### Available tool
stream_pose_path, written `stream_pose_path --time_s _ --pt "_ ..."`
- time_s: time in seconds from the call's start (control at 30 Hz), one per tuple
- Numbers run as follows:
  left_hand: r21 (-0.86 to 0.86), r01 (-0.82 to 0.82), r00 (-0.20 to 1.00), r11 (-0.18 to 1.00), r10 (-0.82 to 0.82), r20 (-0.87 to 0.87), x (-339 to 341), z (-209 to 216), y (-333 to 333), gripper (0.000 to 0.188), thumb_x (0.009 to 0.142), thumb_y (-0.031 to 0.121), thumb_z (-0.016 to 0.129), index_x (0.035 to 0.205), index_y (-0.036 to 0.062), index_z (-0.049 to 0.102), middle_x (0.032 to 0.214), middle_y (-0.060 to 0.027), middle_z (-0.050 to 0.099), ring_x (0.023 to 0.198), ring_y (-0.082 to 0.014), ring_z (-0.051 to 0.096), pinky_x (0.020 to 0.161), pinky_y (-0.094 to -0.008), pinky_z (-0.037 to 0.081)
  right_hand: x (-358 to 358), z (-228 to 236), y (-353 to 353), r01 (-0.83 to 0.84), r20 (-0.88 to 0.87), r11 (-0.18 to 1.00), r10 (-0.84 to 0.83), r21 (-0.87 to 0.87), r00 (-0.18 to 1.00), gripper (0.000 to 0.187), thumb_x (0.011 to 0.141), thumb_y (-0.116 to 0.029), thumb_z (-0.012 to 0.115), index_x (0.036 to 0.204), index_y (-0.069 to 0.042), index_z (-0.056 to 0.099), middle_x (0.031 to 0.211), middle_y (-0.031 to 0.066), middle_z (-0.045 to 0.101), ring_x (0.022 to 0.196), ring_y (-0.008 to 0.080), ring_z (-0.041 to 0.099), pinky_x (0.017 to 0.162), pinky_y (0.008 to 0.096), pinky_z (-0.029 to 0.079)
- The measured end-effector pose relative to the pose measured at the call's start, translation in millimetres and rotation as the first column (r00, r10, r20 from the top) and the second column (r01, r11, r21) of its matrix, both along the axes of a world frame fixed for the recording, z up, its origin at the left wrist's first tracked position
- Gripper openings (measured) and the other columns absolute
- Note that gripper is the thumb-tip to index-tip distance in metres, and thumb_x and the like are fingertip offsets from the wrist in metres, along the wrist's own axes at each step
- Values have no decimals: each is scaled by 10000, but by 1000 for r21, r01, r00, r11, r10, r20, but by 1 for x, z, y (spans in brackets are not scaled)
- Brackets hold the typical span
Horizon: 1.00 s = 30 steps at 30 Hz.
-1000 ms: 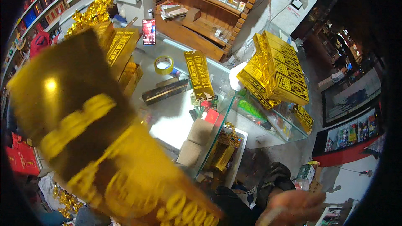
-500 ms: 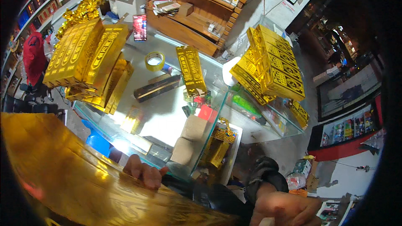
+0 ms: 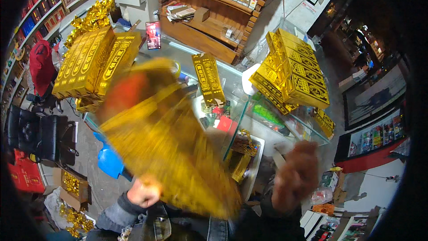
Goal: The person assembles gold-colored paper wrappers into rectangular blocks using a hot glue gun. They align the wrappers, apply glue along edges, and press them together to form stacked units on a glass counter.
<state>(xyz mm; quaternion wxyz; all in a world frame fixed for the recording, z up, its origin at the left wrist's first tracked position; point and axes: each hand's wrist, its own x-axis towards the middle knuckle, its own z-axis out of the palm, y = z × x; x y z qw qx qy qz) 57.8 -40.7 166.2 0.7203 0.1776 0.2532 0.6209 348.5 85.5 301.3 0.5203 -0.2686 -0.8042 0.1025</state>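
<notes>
A large gold foil sheet or flattened carton (image 3: 174, 151), smeared by motion, stands tilted in front of me over the glass counter. My left hand (image 3: 145, 192) is closed at its lower left edge; the fingertips are hidden. Right of the gold sheet, apart from it, my right hand (image 3: 296, 174) is raised and badly blurred, so its fingers cannot be read. Beyond the sheet a printed gold box (image 3: 207, 80) lies on the counter. Stacked gold boxes (image 3: 84, 64) rest at the far left. Another gold stack (image 3: 298, 71) sits on the right part of the counter.
The glass counter (image 3: 178, 49) bears a lit phone (image 3: 153, 35). A white bin (image 3: 254, 169) with gold pieces stands by the counter's right side. A blue stool (image 3: 109, 160), black chair (image 3: 38, 134) and carton of gold pieces (image 3: 71, 187) are on the left.
The gold sheet has swung from the lower left up and to the right, now covering the tape roll and dark box. My left hand is lower; my right hand has risen.
</notes>
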Motion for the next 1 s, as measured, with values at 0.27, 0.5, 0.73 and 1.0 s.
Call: stream_pose_path --time_s 0.27,0.5,0.73,1.0 --pt "-322 -147 822 935 -65 -565 -38 -108 37 490 855 125 698 1272 -27 491 1227 -103 593 1018 -191 616 887 -328 501 -27 -76 10 137 -92 877 -201 -461 975 91 805 43 628 846 -27 587 825 65 542 763 205 533 719 310 439" --pt "329 -176 -536 928 190 -823 -24 -96 52 827 721 297 802 1363 -11 382 1389 -246 369 1261 -371 389 1035 -482 332 -22 -94 6 117 -76 813 -194 -570 978 62 830 17 633 856 -21 591 836 62 549 742 175 519 700 302 435" --pt "177 473 -506 863 431 -747 28 -78 98 566 816 647 541 1187 225 606 1432 -188 359 1266 -427 371 985 -604 345 -30 -99 -1 33 -114 745 -145 -667 983 69 844 10 639 878 -18 586 849 62 556 726 144 525 675 267 438" --pt "-22 488 -699 873 375 -609 54 -100 110 701 732 761 515 1101 180 650 1514 -242 228 1330 -545 253 908 -700 378 -32 -98 2 -18 -125 749 -87 -662 988 60 854 -5 632 890 -14 585 833 56 549 731 136 532 676 256 437"
